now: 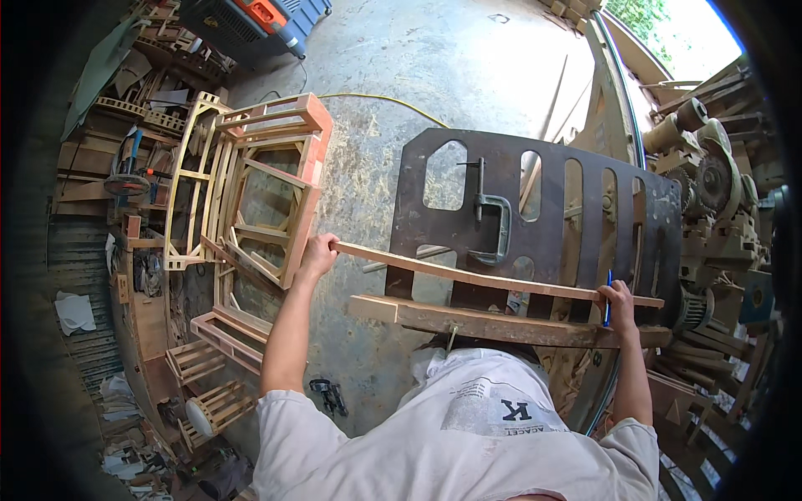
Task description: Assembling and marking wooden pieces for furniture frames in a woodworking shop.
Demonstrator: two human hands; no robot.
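A long thin wooden strip [468, 272] spans between my two hands above the near part of a dark slotted metal table [447, 225]. My left hand [319, 253] is closed round the strip's left end, out past the table's edge. Toward the other end, my right hand [616, 304] grips the strip, and a blue pen [608, 302] stands up between its fingers. A thicker wooden beam [501, 321] lies along the table's near edge, close to my body. On the tabletop rests a metal C-clamp [494, 230].
Wooden frames [311, 159] stand on the floor at the left, near my left arm. Machinery with round wheels [717, 171] crowds the right side. A grey-blue case [242, 33] is at the far left, and a yellow cable [380, 98] crosses the concrete floor.
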